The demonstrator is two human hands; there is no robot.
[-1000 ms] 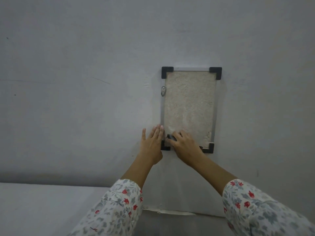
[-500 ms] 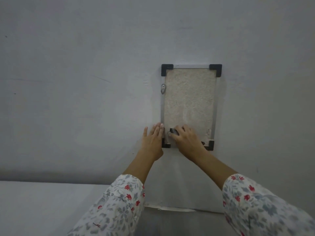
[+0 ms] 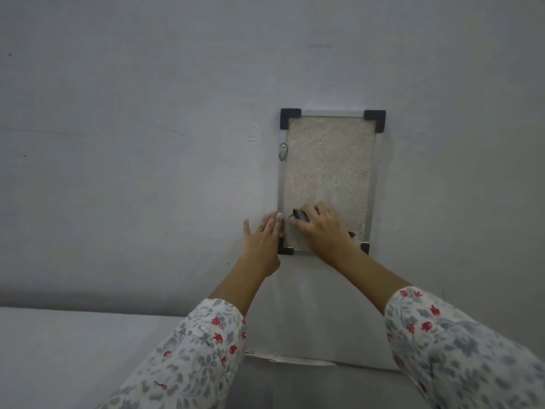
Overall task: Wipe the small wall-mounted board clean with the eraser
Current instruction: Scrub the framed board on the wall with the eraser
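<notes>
A small upright board [image 3: 327, 166] with a speckled beige face, a thin metal frame and black corner caps hangs on the grey wall. My right hand [image 3: 323, 230] presses a dark eraser [image 3: 300, 215] against the board's lower left part; only the eraser's tip shows past my fingers. My left hand [image 3: 262, 240] lies flat, fingers together, on the wall against the board's lower left frame edge. My right hand hides the board's bottom strip.
A metal hanger clip [image 3: 282, 152] sits on the board's left frame. A pale ledge or surface [image 3: 73, 349] runs below the wall at the lower left. A strip of white paper or tape [image 3: 289, 360] lies at the wall's base.
My right hand with the eraser has slid upward from the board's bottom left corner. My left hand has stayed against the frame edge.
</notes>
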